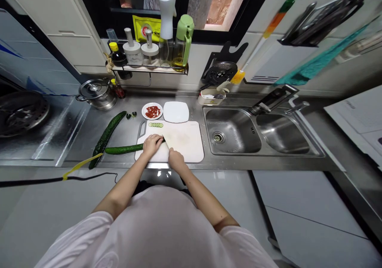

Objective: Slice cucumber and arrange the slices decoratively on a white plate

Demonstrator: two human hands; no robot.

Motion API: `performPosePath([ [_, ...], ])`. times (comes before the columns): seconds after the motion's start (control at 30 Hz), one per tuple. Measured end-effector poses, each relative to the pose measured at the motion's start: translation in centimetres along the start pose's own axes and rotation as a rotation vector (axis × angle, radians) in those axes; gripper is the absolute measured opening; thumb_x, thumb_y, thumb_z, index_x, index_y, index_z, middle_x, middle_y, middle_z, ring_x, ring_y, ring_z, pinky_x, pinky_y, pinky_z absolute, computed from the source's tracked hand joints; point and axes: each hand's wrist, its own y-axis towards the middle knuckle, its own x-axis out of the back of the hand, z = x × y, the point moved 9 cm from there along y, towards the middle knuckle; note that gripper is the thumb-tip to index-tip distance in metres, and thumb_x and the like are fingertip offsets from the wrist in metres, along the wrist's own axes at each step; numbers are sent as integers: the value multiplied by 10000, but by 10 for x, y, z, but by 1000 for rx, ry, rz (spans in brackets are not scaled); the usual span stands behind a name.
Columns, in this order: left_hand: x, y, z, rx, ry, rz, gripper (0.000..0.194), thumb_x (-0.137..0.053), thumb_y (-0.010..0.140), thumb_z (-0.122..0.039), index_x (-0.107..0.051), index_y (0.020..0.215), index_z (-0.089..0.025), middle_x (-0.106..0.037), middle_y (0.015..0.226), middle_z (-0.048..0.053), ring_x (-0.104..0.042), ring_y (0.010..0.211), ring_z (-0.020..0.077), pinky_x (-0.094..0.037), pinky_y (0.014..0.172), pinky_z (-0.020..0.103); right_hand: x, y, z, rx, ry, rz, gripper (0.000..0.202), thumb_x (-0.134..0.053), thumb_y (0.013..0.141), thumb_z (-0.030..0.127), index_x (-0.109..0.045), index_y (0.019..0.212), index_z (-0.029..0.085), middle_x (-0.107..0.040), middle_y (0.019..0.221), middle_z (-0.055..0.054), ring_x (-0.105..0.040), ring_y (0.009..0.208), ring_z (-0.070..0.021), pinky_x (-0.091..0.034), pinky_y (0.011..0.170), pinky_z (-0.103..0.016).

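My left hand (152,145) is closed over the right end of a long green cucumber (122,149), which lies partly across a white cutting board (191,144) and sticks out over the counter to the left. In my right hand (176,159) is a kitchen knife (167,141), its blade angled up and left against the cucumber's end by my left fingertips. A short row of cucumber slices (155,125) lies along the board's upper left edge. A second, darker cucumber (109,136) rests on the counter at the left, near small cut-off ends (131,115).
Behind the board stand a white plate of chopped red pieces (152,104) and a white square plate (176,112). A lidded steel pot (96,93) is at the left, a double sink (232,131) at the right. A cord with a yellow tie (80,166) hangs before the counter.
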Motion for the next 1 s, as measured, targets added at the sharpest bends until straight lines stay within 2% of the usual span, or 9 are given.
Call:
performPosePath([
  [0.23, 0, 0, 0, 11, 13, -3, 263, -454, 924, -364, -685, 997, -261, -675, 1003, 30, -578, 958, 185, -439, 848, 308, 2, 2, 1, -2, 7, 14, 269, -461, 833, 59, -490, 1096, 107, -667, 974, -167, -651, 924, -244, -464, 724, -300],
  [0.63, 0, 0, -1, 26, 33, 21, 262, -451, 921, -362, -680, 998, -262, -672, 1012, 33, -569, 959, 195, -436, 840, 317, 17, 24, 13, -7, 45, 8, 311, -460, 843, 83, -489, 1153, 91, -658, 1038, -174, -638, 989, -247, -475, 774, -313],
  [1.0, 0, 1, -5, 7, 72, 44, 246, -460, 912, -339, -673, 1004, -258, -672, 1005, 52, -577, 956, 209, -424, 870, 342, 14, 6, 8, -13, 21, 25, 298, -462, 835, 68, -497, 1130, 86, -660, 1025, -181, -643, 978, -252, -476, 759, -311],
])
